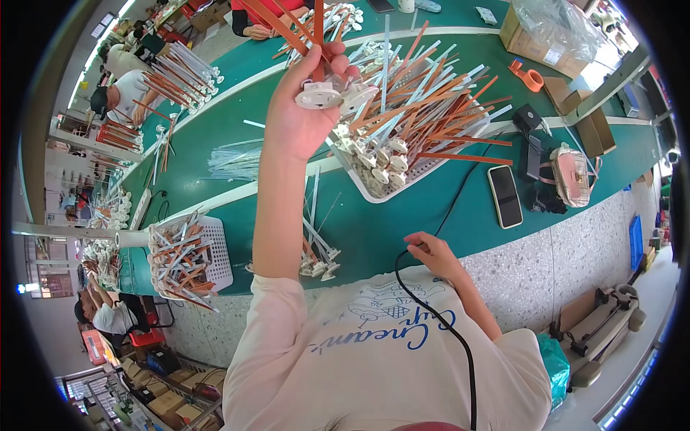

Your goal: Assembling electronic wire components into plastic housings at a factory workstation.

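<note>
My left hand is raised over the green table, closed around several long brown strips with white round plastic end pieces. The strips point up and away, past the top of the view. Just right of that hand, a white basket is heaped with brown and silver strips that have similar white ends. By the table's front edge, my right hand is empty, its fingers loosely bent and thumb apart. A black cable runs close to its fingertips.
A second white basket of strips stands at the left, beside a loose bunch. Silver strips lie farther back. Rightward are a phone, a small bag, and orange tape. Other people sit around the tables.
</note>
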{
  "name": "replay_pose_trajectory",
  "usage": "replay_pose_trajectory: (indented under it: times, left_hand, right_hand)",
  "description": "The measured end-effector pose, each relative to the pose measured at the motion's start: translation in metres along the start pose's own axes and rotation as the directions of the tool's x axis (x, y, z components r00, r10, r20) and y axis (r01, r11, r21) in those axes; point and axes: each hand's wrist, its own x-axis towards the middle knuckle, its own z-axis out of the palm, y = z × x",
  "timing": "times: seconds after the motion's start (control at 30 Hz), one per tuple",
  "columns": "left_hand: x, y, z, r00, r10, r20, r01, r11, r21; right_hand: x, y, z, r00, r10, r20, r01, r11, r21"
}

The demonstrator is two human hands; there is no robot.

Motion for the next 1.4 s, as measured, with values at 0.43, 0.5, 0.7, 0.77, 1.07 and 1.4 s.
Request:
replay_pose_trajectory:
  times: [0.43,0.5,0.7,0.77,1.07,1.4]
  left_hand:
    - [-0.014,-0.061,0.031,0.969,-0.02,-0.247,0.011,0.999,-0.037]
    - [-0.012,-0.069,0.033,0.969,-0.066,-0.238,0.028,0.986,-0.162]
    - [-0.02,-0.073,0.029,0.952,-0.053,-0.303,-0.003,0.984,-0.18]
    - [-0.022,-0.073,0.026,0.946,-0.056,-0.321,-0.004,0.983,-0.182]
    - [-0.037,-0.065,0.018,0.957,-0.173,-0.234,0.083,0.934,-0.348]
    - [-0.052,-0.061,0.026,0.954,-0.21,-0.215,0.099,0.894,-0.437]
  right_hand:
    - [0.009,-0.171,-0.041,0.56,-0.808,-0.181,0.577,0.537,-0.616]
    - [0.018,-0.176,-0.04,0.565,-0.815,-0.127,0.534,0.478,-0.697]
    - [0.021,-0.168,-0.026,0.577,-0.802,-0.153,0.512,0.502,-0.697]
    - [0.021,-0.168,-0.026,0.568,-0.809,-0.152,0.532,0.502,-0.681]
    - [0.017,-0.169,-0.029,0.579,-0.782,-0.233,0.591,0.599,-0.541]
    - [0.016,-0.155,-0.027,0.549,-0.812,-0.195,0.696,0.574,-0.431]
